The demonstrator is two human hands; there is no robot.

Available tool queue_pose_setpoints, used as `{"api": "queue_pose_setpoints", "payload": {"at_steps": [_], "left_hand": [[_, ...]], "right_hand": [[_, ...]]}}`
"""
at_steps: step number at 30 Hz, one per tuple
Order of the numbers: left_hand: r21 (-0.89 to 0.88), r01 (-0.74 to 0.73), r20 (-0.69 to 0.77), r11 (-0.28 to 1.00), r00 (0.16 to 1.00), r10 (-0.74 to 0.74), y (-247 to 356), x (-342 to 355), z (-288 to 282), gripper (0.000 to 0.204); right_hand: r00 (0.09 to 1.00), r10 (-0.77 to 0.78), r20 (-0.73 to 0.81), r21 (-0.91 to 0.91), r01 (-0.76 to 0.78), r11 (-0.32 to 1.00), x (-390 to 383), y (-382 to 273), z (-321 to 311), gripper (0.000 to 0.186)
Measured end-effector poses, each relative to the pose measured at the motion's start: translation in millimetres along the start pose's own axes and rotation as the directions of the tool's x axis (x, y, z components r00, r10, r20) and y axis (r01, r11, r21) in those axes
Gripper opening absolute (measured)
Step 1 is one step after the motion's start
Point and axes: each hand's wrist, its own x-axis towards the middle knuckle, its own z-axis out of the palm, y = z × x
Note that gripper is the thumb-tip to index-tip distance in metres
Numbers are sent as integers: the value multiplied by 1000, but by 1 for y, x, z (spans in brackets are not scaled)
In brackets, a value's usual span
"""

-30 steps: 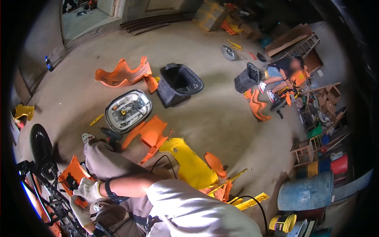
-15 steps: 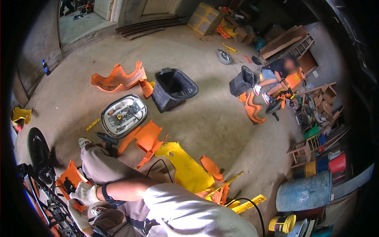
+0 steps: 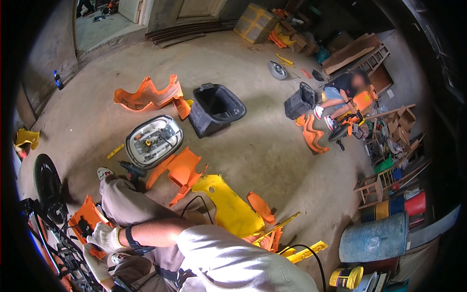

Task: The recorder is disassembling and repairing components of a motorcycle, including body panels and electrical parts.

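Observation:
An orange plastic panel with a dark part in its middle stands against the black frame of a scooter or bike at the lower left. My right hand, in a white knitted glove, has its fingers curled in at the panel's lower end; what they pinch is hidden. Just below, my left hand, gloved too, closes on the lower edge of the same panel. Beside my foot lies a cordless drill. A wheel rises beyond the panel.
Around me on the concrete floor are a white-lined tray of small parts, an orange cover, a yellow panel and a black bin. Farther right a person sits by another bin. A blue drum stands at right.
The view has shifted very slightly. Both hands stay at the orange panel, with hardly any movement.

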Motion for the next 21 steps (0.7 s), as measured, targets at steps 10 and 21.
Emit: {"api": "queue_pose_setpoints", "payload": {"at_steps": [10,21], "left_hand": [[-338,251,30,907,966,-257,17,-2,14,26],[-222,136,-115,966,980,-164,12,-9,14,31]], "right_hand": [[993,67,99,-44,-63,997,4,0,0,26],[992,82,94,-51,-77,996,6,3,8,28]]}}
